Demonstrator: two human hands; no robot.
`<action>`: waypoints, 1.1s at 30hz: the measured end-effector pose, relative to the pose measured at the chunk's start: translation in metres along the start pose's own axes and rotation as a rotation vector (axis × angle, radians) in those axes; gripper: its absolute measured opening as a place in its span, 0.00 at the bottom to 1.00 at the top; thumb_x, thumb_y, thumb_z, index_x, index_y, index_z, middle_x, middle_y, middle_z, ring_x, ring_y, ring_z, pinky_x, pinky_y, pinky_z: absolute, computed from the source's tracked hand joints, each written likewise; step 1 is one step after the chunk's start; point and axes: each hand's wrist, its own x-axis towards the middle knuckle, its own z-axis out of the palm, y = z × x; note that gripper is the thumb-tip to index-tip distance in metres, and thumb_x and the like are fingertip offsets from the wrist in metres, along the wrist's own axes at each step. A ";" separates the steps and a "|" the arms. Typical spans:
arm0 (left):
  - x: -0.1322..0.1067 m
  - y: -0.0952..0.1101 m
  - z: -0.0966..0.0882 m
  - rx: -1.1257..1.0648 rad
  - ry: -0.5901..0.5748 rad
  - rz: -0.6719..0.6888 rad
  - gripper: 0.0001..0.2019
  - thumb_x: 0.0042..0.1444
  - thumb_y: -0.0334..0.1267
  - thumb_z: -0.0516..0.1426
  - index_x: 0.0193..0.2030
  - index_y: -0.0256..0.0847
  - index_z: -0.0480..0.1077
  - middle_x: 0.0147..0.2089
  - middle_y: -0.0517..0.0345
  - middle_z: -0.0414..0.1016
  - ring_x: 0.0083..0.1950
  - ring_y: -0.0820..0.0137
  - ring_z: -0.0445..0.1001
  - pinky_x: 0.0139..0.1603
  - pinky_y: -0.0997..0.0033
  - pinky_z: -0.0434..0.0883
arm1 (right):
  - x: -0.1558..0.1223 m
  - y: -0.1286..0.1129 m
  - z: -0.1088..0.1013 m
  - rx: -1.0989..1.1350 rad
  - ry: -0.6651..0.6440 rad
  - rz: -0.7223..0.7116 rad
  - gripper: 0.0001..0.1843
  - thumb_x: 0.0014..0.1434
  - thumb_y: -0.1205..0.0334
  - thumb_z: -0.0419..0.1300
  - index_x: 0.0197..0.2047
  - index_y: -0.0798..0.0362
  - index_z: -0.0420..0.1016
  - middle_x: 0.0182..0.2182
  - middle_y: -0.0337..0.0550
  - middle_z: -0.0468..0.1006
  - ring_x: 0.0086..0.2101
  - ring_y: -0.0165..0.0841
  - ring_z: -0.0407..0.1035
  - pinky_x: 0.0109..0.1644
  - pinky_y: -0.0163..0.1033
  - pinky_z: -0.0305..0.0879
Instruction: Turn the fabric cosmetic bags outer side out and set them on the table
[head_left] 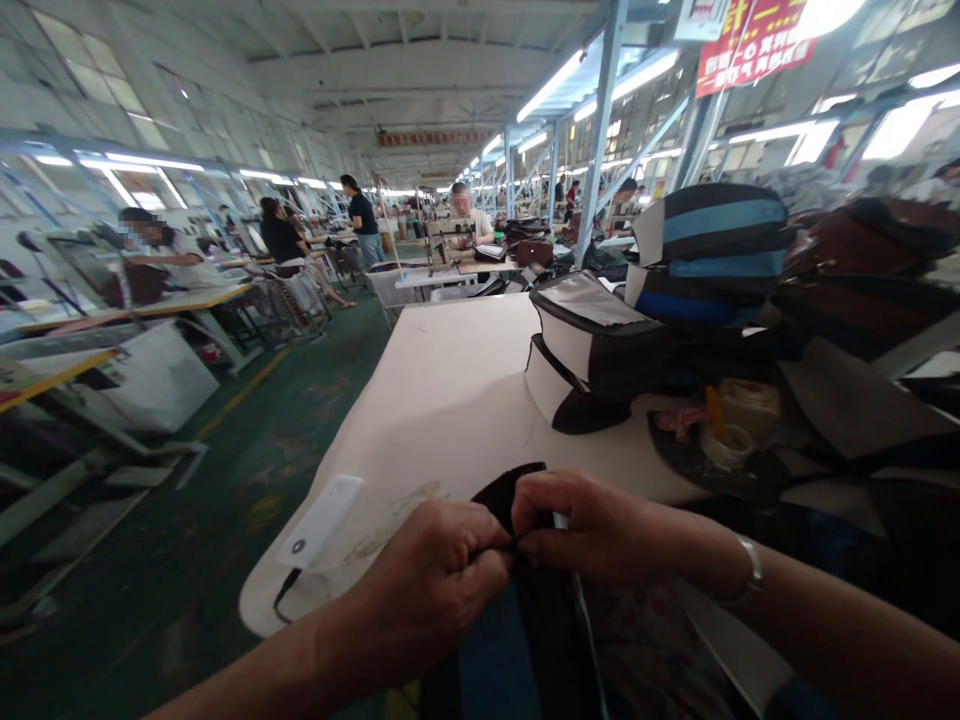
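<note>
left hand (427, 575) and right hand (592, 520) pinching dark fabric (499, 495), lower centre | white worktop (442, 400) beyond | risk: slackened pinch lets fabric slip

Far beyond the fingers (577, 505), fluorescent tubes (551, 85) and windows (898, 128) fill the hall with bright white light, and the windows glare out to pale blanks. The surface (450, 400) ahead of the fingers takes only faint, soft shadows (nothing hard-edged), while the bags (862, 240) to their right sink into murk. Wide-angle distortion bows the ceiling and tilts the columns (604, 130) toward the frame's edges, and the fingers look slightly soft.
</note>
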 end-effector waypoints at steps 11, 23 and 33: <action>0.003 -0.009 -0.019 -0.265 -0.338 -0.123 0.20 0.65 0.51 0.50 0.27 0.40 0.57 0.27 0.66 0.49 0.28 0.74 0.48 0.27 0.72 0.51 | -0.021 -0.010 0.013 -0.574 0.126 -0.638 0.13 0.68 0.72 0.46 0.40 0.62 0.71 0.32 0.52 0.74 0.34 0.38 0.64 0.43 0.46 0.66; -0.008 -0.009 -0.005 -0.058 -0.228 0.031 0.19 0.67 0.49 0.53 0.28 0.38 0.63 0.28 0.65 0.58 0.30 0.75 0.57 0.31 0.73 0.56 | -0.010 -0.003 0.003 0.230 -0.198 -0.164 0.18 0.71 0.60 0.52 0.29 0.55 0.61 0.30 0.37 0.61 0.30 0.26 0.57 0.36 0.33 0.56; -0.002 -0.031 -0.044 -0.033 -0.275 0.187 0.18 0.67 0.50 0.53 0.38 0.38 0.76 0.39 0.54 0.74 0.43 0.67 0.70 0.50 0.69 0.66 | -0.014 -0.002 -0.006 0.421 -0.321 0.167 0.24 0.72 0.45 0.49 0.31 0.54 0.60 0.26 0.33 0.55 0.26 0.24 0.48 0.27 0.32 0.48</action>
